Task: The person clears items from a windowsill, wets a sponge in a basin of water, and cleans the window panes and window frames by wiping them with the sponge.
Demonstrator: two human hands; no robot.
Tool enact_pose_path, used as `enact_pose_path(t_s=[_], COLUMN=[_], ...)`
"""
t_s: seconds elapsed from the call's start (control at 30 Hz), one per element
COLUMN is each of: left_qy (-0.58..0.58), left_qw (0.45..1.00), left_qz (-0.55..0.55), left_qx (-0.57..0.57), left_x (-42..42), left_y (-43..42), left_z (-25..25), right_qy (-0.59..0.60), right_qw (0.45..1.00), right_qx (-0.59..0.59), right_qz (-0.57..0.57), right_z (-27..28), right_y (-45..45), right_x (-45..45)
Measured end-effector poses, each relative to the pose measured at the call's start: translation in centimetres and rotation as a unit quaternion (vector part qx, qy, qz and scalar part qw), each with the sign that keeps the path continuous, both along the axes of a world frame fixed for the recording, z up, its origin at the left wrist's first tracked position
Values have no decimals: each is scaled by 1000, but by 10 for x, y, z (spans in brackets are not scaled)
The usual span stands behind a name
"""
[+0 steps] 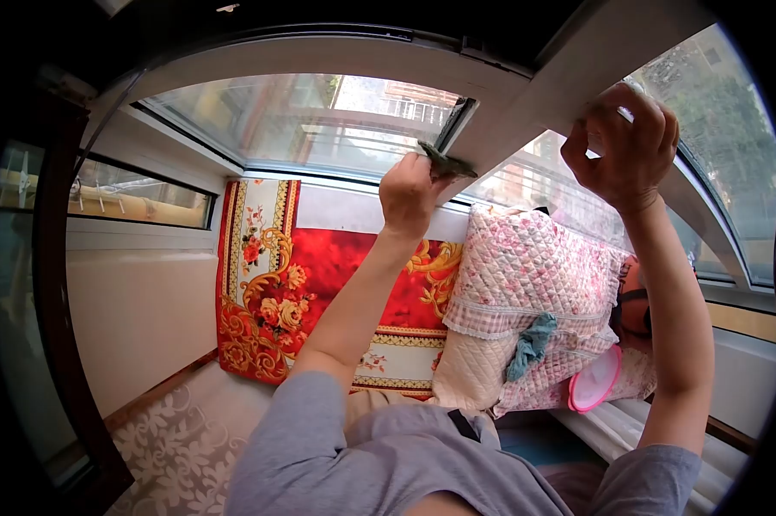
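Observation:
My left hand is closed on a dark grey-green cloth, held against the white window frame near the lower corner of a glass pane. To the right, my right hand is raised in front of the frame beside the right-hand pane. Its fingers are curled, with thumb and forefinger bent toward each other. Whatever lies between those fingertips, if anything, is too small to make out.
Below the window lies a red and gold floral blanket. Beside it are pink quilted covers, a teal cloth and a pink-rimmed round item. A dark-framed door stands at the left.

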State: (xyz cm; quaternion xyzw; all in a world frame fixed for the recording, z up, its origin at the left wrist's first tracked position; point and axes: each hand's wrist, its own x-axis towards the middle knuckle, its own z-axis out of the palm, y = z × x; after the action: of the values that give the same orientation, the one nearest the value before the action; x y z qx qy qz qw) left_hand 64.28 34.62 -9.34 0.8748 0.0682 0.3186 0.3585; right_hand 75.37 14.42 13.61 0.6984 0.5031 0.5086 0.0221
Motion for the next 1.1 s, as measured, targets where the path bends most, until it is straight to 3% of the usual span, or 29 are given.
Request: enact_pose_path(t_s=[0.17,0.4,0.5,0.63,0.83,1.0,1.1], left_qy=[-36,156,124,103,105,126,125], left_qw=[999,987,987,964,930,931,939], left_qz=[11,26,-4,-95,-80,47,114], left_qx=[-4,31,107,228,342,340,300], left_x=[5,11,13,14,-9,-37,-39], left_y=[-1,-5,7,37,115,208,216], left_z=[-33,-163,-187,-200,-184,-187,-188], right_qy=[-4,-21,-31,-31,-37,-31,-29], right_qw=[1000,1000,999,999,999,999,999], right_qx=[1,-13,-29,-29,-30,-23,-26], right_qz=[5,-1,-9,-3,3,9,6], right_z=[0,-2,-1,-3,0,1,-1], right_y=[2,2,0,-2,-1,1,-1], right_x=[0,2,5,5,2,0,0])
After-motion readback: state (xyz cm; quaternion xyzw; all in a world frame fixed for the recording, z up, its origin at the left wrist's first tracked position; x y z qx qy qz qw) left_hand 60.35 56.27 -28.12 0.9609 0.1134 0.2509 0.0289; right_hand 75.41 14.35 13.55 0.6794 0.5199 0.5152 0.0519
